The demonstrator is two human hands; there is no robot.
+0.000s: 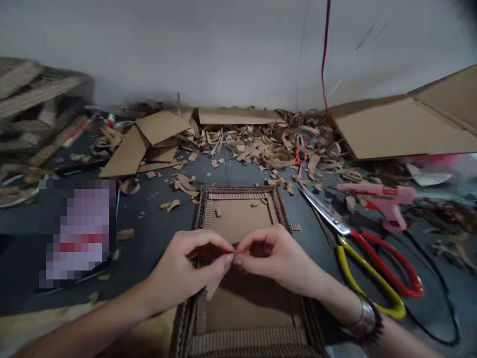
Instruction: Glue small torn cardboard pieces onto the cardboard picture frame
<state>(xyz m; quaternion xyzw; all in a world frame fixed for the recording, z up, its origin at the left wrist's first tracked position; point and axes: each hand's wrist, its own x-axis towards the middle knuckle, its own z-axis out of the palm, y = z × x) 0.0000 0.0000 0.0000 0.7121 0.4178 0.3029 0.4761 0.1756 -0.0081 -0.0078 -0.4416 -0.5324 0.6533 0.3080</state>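
My left hand point(203, 261) and my right hand point(270, 256) meet fingertip to fingertip, both pinched together above a rectangular cardboard tray point(219, 339) with raised corrugated walls. A small piece seems to be between the fingertips, likely a bit of cardboard, but it is too small and covered to make out. The tray lies lengthwise in front of me, its near part in shadow. Inside it, toward the far end, are a few tiny cardboard bits point(218, 213). A bracelet point(363, 318) circles my right wrist.
To the right lie large scissors point(376, 268) with red and yellow handles and a pink glue gun point(387, 199) with a black cord. Cardboard scraps point(257, 149) and an orange cutter point(300, 149) are at the back. Cardboard sheets point(398, 124) stand right; a blurred-out screen point(80, 228) lies left.
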